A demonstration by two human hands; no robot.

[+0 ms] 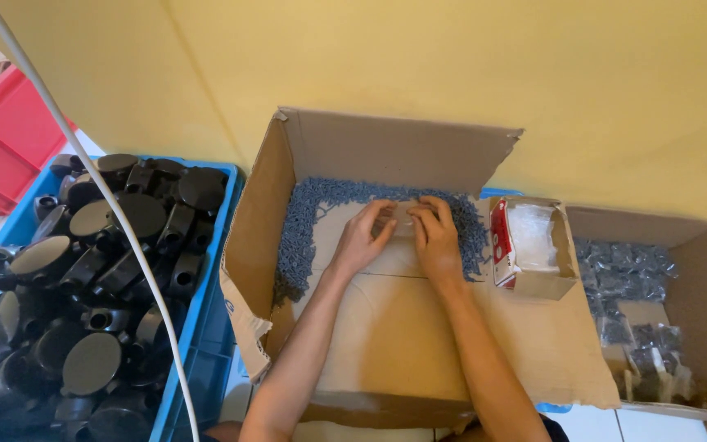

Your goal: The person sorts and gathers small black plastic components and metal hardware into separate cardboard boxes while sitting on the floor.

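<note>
Black plastic fittings (pixel 83 286) fill the blue crate (pixel 206 385) at left. Inside the cardboard box (pixel 386 352), near its far edge beside grey screws (pixel 304 221), left hand (pixel 363 237) and right hand (pixel 435 237) pinch a small clear bag (pixel 403 218), fingers curled together.

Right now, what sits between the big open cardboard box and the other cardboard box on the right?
In the head view, a small open carton with a red side, holding clear plastic bags, stands between the big box and the right-hand box.
</note>
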